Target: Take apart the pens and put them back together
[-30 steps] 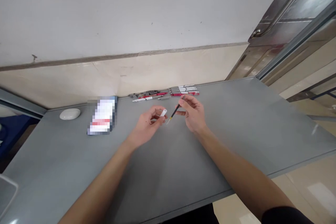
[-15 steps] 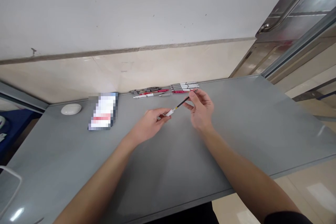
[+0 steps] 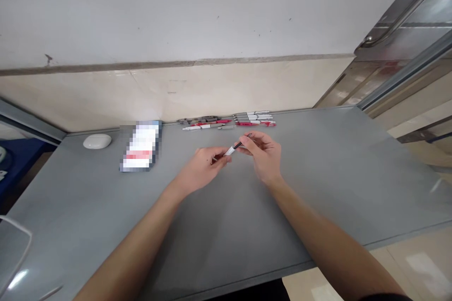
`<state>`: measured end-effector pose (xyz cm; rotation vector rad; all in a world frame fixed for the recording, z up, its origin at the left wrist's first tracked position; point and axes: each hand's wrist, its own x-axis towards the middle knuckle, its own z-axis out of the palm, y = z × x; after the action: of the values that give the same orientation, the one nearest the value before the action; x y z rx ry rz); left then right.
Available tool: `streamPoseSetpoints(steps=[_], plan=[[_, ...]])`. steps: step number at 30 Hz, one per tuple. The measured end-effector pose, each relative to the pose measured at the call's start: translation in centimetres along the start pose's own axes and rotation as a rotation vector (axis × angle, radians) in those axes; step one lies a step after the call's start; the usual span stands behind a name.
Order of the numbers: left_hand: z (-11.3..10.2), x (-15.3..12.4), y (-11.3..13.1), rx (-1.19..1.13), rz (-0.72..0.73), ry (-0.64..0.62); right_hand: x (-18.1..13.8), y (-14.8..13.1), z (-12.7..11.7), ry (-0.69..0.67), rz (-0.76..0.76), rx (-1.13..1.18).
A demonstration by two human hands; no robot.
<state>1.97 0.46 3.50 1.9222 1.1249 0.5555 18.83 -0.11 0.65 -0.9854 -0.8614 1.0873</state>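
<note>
My left hand is closed in a pinch on a short white pen barrel, held just above the grey table. My right hand pinches a thin black refill whose end sits inside the barrel's open end. Both hands meet near the middle of the table, close to the far wall. Behind them, along the wall, several red, white and grey pens lie in a row.
A white oval case and a blurred card or packet lie at the back left. A white-rimmed object shows at the lower left corner. A metal door frame stands at the right, and the table's near edge drops to the tiled floor.
My right hand has pushed the black refill further into the white barrel held by my left hand, so less of the refill shows. The two hands have come closer together.
</note>
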Motion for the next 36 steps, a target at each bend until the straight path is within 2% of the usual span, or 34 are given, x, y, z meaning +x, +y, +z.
streamPoseSetpoints(steps=[8, 14, 22, 25, 28, 31, 33, 36], plan=[[0.6, -0.6, -0.9, -0.127, -0.039, 0.012, 0.2, 0.3, 0.6, 0.015, 0.093, 0.024], [0.5, -0.8, -1.9, -0.206, -0.088, 0.035, 0.4, 0.4, 1.1, -0.036, 0.154, -0.002], [0.2, -1.1, -2.9, -0.459, -0.117, 0.146, 3.1, -1.0, 0.8, -0.285, 0.174, -0.253], [-0.1, -1.1, -3.4, -0.644, -0.127, 0.188, 5.1, -1.6, 0.3, -0.398, 0.036, -0.570], [-0.4, -1.2, -4.0, -0.779, -0.142, 0.231, 7.1, -1.6, 0.2, -0.492, -0.205, -1.029], [-0.5, -1.2, -4.3, -0.820, -0.157, 0.251, 8.5, -1.3, 0.9, -0.584, -0.438, -1.474], [-0.5, -1.2, -4.4, -0.822, -0.167, 0.257, 9.0, -1.2, 1.4, -0.640, -0.526, -1.674], [-0.5, -1.3, -4.5, -0.818, -0.176, 0.260, 9.5, -1.3, 2.0, -0.711, -0.568, -1.848]])
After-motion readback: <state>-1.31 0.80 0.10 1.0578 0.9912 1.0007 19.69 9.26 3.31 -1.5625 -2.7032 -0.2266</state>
